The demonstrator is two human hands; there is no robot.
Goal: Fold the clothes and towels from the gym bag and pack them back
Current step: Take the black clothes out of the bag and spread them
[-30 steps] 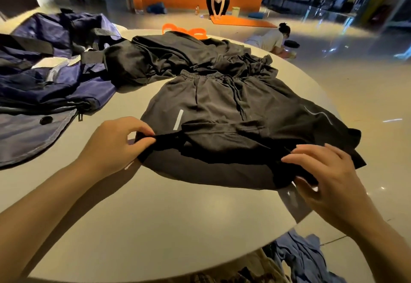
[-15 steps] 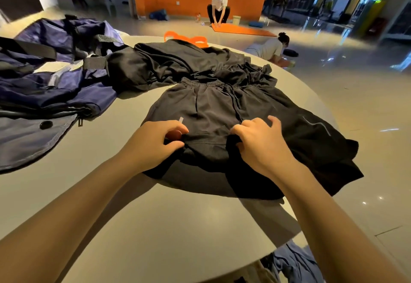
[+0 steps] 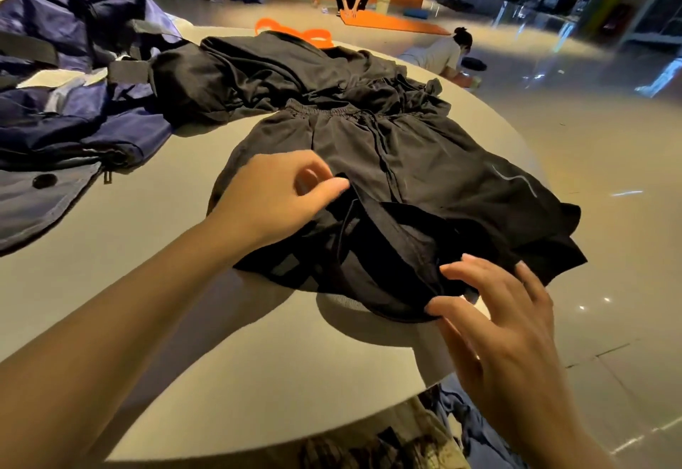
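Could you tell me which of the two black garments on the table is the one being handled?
The black shorts nearest the person: the left hand pinches their fabric and the right hand touches their hem. The crumpled black garment behind lies untouched.

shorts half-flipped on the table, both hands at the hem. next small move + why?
Probably flatten the near hem first. The black shorts lie waistband away, but their near edge is turned up and bunched. The left hand pinches that fabric; the right hand touches the turned-up hem with fingers spread. Smoothing it likely gives a clean fold.
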